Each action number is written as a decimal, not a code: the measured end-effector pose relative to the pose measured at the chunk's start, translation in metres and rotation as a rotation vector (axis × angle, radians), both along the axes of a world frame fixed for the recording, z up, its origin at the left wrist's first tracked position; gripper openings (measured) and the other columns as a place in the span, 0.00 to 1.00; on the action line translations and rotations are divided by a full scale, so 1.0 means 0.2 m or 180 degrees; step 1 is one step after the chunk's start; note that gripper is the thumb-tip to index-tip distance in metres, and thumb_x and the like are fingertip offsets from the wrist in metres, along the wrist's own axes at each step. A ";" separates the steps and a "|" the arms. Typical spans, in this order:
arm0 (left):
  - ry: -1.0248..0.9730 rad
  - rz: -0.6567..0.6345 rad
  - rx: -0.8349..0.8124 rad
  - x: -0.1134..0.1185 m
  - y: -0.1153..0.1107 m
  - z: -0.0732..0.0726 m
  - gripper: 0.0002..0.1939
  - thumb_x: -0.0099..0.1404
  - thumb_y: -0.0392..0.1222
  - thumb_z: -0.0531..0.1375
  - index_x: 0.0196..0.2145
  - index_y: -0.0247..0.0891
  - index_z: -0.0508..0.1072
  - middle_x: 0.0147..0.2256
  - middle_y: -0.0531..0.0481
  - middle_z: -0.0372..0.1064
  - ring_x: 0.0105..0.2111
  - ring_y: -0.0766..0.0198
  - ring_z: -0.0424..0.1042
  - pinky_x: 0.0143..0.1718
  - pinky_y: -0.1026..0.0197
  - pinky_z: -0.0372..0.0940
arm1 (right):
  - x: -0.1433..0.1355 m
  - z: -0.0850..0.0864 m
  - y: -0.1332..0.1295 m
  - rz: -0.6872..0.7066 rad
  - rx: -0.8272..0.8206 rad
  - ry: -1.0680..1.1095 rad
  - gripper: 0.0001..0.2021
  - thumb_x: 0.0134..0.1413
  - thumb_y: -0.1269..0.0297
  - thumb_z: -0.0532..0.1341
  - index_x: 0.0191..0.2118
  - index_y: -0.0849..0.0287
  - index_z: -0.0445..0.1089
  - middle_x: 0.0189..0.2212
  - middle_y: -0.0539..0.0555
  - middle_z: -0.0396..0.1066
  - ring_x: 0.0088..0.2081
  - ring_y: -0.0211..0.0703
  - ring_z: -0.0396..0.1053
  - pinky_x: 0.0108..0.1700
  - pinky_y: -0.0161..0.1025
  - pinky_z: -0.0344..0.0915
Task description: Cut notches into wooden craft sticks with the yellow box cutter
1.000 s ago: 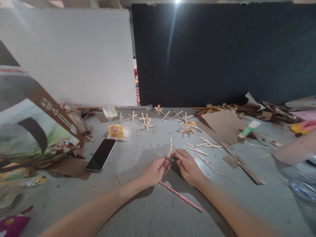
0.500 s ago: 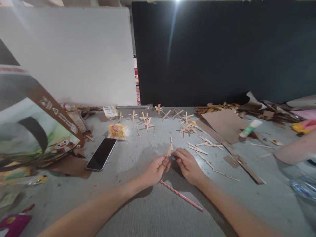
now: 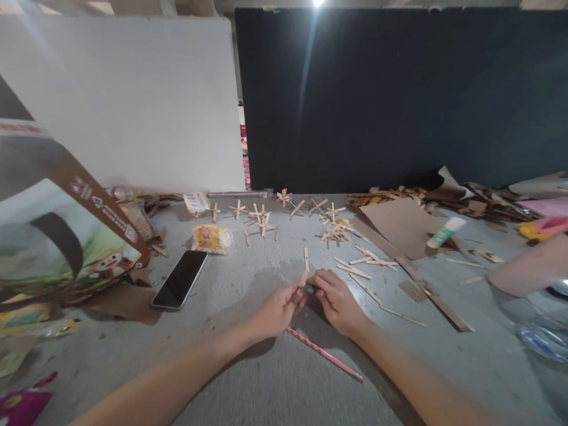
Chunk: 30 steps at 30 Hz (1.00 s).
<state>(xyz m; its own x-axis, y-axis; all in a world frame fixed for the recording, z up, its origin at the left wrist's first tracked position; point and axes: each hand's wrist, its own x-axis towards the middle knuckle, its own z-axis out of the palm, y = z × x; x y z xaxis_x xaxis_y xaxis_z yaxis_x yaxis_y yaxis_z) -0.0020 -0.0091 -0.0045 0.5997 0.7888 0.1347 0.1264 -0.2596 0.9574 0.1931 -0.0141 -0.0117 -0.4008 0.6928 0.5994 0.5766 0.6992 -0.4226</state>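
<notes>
My left hand (image 3: 279,309) is closed on a short wooden craft stick (image 3: 304,277), pinching it between thumb and fingers. My right hand (image 3: 336,300) pinches a small dark grey object (image 3: 309,288) close beside the stick; its kind is too small to make out. Just beyond the fingertips another craft stick (image 3: 306,258) lies with pencil-like marks on it. Below the hands rests a pink striped pencil (image 3: 328,356). Several loose craft sticks (image 3: 355,269) are scattered to the right of my right hand.
Star-shaped and crossed stick pieces (image 3: 261,218) stand farther back. On the left are a phone (image 3: 180,280), a wrapped snack (image 3: 210,238) and a printed bag (image 3: 102,236). To the right lie cardboard (image 3: 399,225), a glue stick (image 3: 446,232) and another person's arm (image 3: 528,267).
The view has shifted slightly. My left hand's stick sits a little lower between the fingers, and both hands stay close together with their grips kept.
</notes>
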 end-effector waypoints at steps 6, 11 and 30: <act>-0.0058 0.0116 -0.0015 0.00 0.00 0.01 0.33 0.70 0.76 0.42 0.28 0.42 0.57 0.23 0.58 0.52 0.24 0.66 0.53 0.28 0.61 0.52 | 0.00 0.01 0.00 -0.0002 0.0085 0.0023 0.21 0.77 0.54 0.40 0.40 0.55 0.66 0.33 0.56 0.69 0.35 0.50 0.67 0.38 0.45 0.61; -0.0147 0.0032 -0.0213 0.01 0.00 -0.01 0.34 0.68 0.78 0.44 0.28 0.42 0.57 0.22 0.60 0.50 0.22 0.68 0.50 0.26 0.63 0.50 | 0.00 0.00 0.00 -0.0044 0.0129 -0.0048 0.22 0.77 0.54 0.40 0.40 0.55 0.66 0.32 0.56 0.69 0.35 0.50 0.66 0.38 0.46 0.60; -0.0265 0.0028 -0.0387 0.01 0.00 -0.01 0.32 0.67 0.76 0.51 0.29 0.41 0.59 0.23 0.59 0.51 0.23 0.69 0.51 0.25 0.65 0.52 | -0.01 0.00 0.00 -0.0061 0.0273 -0.0112 0.21 0.78 0.56 0.40 0.39 0.55 0.66 0.31 0.55 0.67 0.34 0.50 0.65 0.37 0.44 0.58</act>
